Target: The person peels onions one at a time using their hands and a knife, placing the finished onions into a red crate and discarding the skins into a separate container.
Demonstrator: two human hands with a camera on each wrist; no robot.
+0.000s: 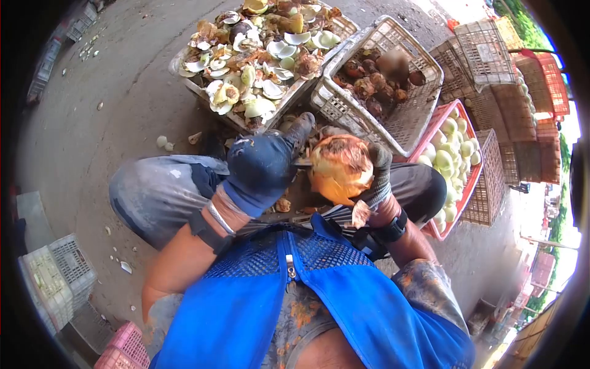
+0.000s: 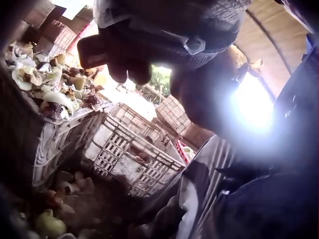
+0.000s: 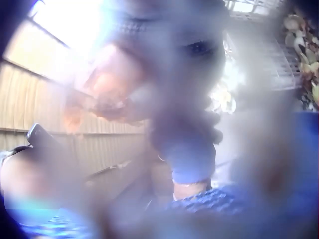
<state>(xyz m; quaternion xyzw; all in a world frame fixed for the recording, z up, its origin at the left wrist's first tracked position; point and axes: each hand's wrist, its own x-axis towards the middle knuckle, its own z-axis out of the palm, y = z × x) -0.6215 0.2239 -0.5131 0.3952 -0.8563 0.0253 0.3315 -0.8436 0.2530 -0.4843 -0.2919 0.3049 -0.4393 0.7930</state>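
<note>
A large orange-brown onion (image 1: 341,169), partly peeled with dark patches on top, sits between the hands in the head view. My gloved right hand (image 1: 379,175) grips its right side, and a loose skin flap (image 1: 361,214) hangs below. My left hand (image 1: 264,163), in a dark blue glove, is curled at the onion's left; a short piece of knife blade (image 1: 302,163) shows between hand and onion, its handle hidden in the glove. The left wrist view shows dark glove fingers (image 2: 129,64) against glare. Blurred in the right wrist view are the onion (image 3: 115,79) and the blue glove (image 3: 189,157).
Ahead stands a crate (image 1: 212,111) heaped with peelings. To its right are a crate (image 1: 409,129) of brown onions and a red crate (image 1: 470,184) of peeled ones. Stacked crates (image 1: 485,52) stand farther right. Scraps (image 1: 283,205) lie between the legs.
</note>
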